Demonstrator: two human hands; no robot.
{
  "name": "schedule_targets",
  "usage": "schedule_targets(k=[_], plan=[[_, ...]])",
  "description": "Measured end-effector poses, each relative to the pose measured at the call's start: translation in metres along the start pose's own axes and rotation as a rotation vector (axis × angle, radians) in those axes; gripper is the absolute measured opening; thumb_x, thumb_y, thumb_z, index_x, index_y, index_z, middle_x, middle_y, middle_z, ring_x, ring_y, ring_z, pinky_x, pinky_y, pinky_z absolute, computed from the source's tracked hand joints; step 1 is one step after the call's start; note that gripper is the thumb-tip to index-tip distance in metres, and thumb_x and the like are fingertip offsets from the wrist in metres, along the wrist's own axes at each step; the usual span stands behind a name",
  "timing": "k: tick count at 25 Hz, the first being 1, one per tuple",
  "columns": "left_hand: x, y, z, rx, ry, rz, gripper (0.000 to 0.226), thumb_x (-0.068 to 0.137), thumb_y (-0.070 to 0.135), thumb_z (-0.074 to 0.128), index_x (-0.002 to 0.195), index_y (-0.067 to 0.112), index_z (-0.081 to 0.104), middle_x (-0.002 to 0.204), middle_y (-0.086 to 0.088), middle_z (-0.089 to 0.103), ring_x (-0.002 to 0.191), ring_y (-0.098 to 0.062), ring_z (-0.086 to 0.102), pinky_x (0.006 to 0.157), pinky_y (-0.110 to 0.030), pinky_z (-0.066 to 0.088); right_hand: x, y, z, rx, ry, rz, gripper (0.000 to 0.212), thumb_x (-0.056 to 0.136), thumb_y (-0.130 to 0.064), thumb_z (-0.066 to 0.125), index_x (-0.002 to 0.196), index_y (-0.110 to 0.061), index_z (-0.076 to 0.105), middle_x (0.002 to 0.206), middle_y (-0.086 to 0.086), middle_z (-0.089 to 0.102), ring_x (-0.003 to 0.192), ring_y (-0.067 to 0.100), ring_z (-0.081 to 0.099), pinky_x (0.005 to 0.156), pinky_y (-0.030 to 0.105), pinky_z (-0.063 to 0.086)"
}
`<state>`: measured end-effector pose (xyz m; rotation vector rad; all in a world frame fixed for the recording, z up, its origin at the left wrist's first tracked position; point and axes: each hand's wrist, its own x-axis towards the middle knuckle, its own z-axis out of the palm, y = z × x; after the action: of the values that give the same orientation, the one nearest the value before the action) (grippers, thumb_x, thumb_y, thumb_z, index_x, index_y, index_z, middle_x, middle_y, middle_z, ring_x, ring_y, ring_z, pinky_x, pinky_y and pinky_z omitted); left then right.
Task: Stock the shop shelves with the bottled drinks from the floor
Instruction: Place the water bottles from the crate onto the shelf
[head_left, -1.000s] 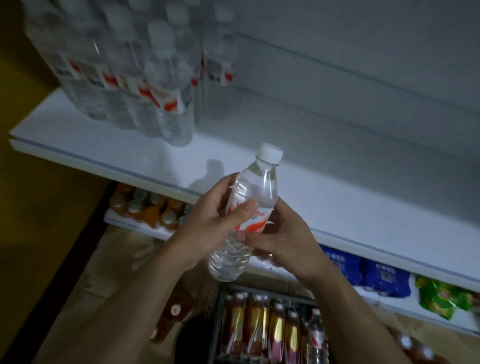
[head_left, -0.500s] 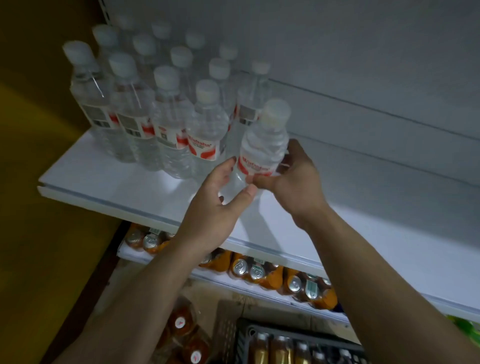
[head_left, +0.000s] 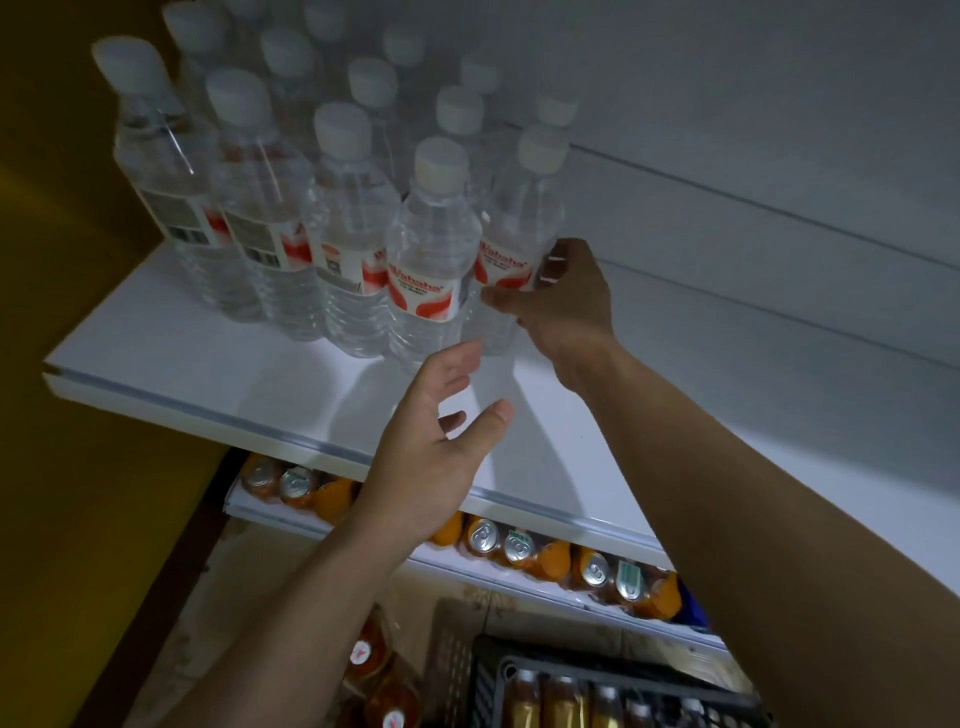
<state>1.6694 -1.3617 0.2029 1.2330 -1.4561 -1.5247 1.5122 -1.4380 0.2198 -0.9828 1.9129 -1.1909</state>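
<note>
A clear water bottle (head_left: 519, 228) with a white cap and a red-and-white label stands upright on the white shelf (head_left: 218, 374), at the right end of the front row. My right hand (head_left: 563, 304) grips its lower body, thumb in front and fingers behind. Several matching water bottles (head_left: 343, 234) stand in rows to its left and behind. My left hand (head_left: 434, 447) hovers over the shelf's front part with fingers relaxed, holding nothing, just short of the front bottle (head_left: 431, 260).
Below, a second shelf holds orange drink cans and bottles (head_left: 597, 569). A dark crate (head_left: 597, 691) of bottled drinks sits on the floor at the bottom, with more bottles (head_left: 384, 691) beside it. The white shelf stretches bare to the right. A yellow wall is at the left.
The water bottle went from mid-air in both hands onto the shelf at the end of the front row. My left hand let go and drew back; my right hand still grips it.
</note>
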Motion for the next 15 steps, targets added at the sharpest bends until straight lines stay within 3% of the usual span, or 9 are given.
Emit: schedule_targets(k=[2, 5, 7, 9, 11, 13, 15], plan=[[-0.003, -0.007, 0.004, 0.024, 0.008, -0.034, 0.043, 0.09, 0.025, 0.065, 0.126, 0.042, 0.049, 0.125, 0.029, 0.051, 0.12, 0.009, 0.045, 0.102, -0.022, 0.04, -0.002, 0.0, -0.002, -0.047, -0.055, 0.004, 0.066, 0.065, -0.013, 0.09, 0.116, -0.018, 0.049, 0.104, -0.008, 0.062, 0.1, 0.016, 0.064, 0.088, 0.029, 0.055], [-0.01, -0.017, 0.015, 0.09, 0.024, -0.075, 0.042, 0.09, 0.025, 0.066, 0.126, 0.041, 0.05, 0.124, 0.023, 0.054, 0.117, 0.002, 0.049, 0.096, -0.019, 0.041, -0.011, 0.005, -0.011, -0.016, -0.177, 0.052, 0.084, 0.069, -0.006, 0.087, 0.136, -0.014, 0.038, 0.113, -0.004, 0.055, 0.11, 0.019, 0.057, 0.096, 0.032, 0.051], [-0.02, -0.021, 0.026, 0.139, 0.055, -0.052, 0.043, 0.09, 0.02, 0.067, 0.125, 0.04, 0.052, 0.126, 0.02, 0.055, 0.116, 0.0, 0.052, 0.094, -0.018, 0.043, -0.035, 0.013, -0.026, 0.017, -0.147, 0.037, 0.088, 0.074, -0.007, 0.084, 0.145, -0.016, 0.033, 0.127, 0.001, 0.053, 0.113, 0.017, 0.053, 0.098, 0.032, 0.049], [-0.037, -0.024, 0.046, 0.171, 0.069, -0.024, 0.045, 0.09, 0.014, 0.067, 0.124, 0.04, 0.053, 0.125, 0.021, 0.056, 0.114, 0.005, 0.052, 0.094, -0.015, 0.045, -0.077, 0.036, -0.055, 0.085, -0.038, -0.021, 0.073, 0.08, -0.01, 0.079, 0.142, -0.019, 0.04, 0.128, 0.0, 0.058, 0.11, 0.012, 0.06, 0.093, 0.027, 0.053], [-0.057, -0.032, 0.07, 0.201, 0.037, -0.005, 0.046, 0.089, 0.012, 0.068, 0.123, 0.039, 0.053, 0.121, 0.023, 0.057, 0.114, 0.008, 0.052, 0.092, -0.013, 0.046, -0.129, 0.068, -0.095, 0.152, 0.095, -0.02, 0.045, 0.086, -0.014, 0.073, 0.126, -0.022, 0.053, 0.111, -0.005, 0.066, 0.094, 0.009, 0.068, 0.079, 0.026, 0.058], [-0.078, -0.044, 0.104, 0.201, -0.027, -0.001, 0.045, 0.088, 0.011, 0.069, 0.122, 0.035, 0.053, 0.12, 0.019, 0.059, 0.115, 0.005, 0.053, 0.092, -0.015, 0.046, -0.18, 0.112, -0.138, 0.21, 0.22, 0.077, 0.018, 0.091, -0.018, 0.068, 0.107, -0.017, 0.061, 0.094, 0.001, 0.07, 0.08, 0.015, 0.07, 0.065, 0.031, 0.06], [-0.104, -0.061, 0.144, 0.215, -0.091, 0.01, 0.045, 0.088, 0.01, 0.069, 0.123, 0.032, 0.051, 0.121, 0.013, 0.059, 0.116, 0.002, 0.054, 0.093, -0.013, 0.045, -0.225, 0.165, -0.177, 0.202, 0.296, 0.207, 0.009, 0.093, -0.019, 0.064, 0.094, -0.01, 0.063, 0.082, 0.007, 0.07, 0.068, 0.02, 0.068, 0.056, 0.033, 0.056]])
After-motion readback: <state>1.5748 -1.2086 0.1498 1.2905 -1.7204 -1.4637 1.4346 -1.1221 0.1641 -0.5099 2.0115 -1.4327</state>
